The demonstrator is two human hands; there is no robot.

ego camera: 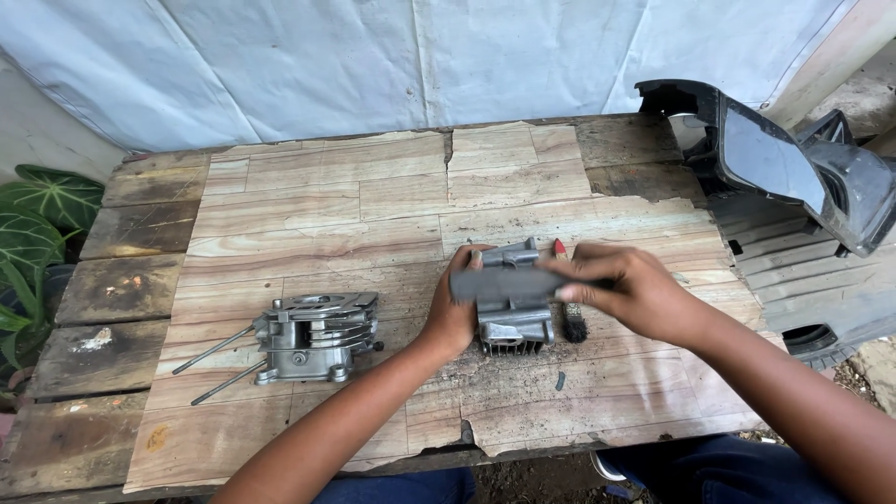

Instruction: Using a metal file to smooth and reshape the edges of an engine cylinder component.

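Note:
A grey finned metal engine part stands on the wooden table, near its front edge. My left hand grips the part's left side, with the fingertips up at its top. My right hand reaches in from the right and presses a flat grey strip across the top of the part. The strip is blurred. A small brush with a red handle tip and dark bristles lies just behind my right hand, mostly hidden.
A second metal engine block with two long studs lies to the left. A small dark bit lies near the front edge. Black plastic vehicle panels sit at the right, green leaves at the left, and a white sheet hangs behind.

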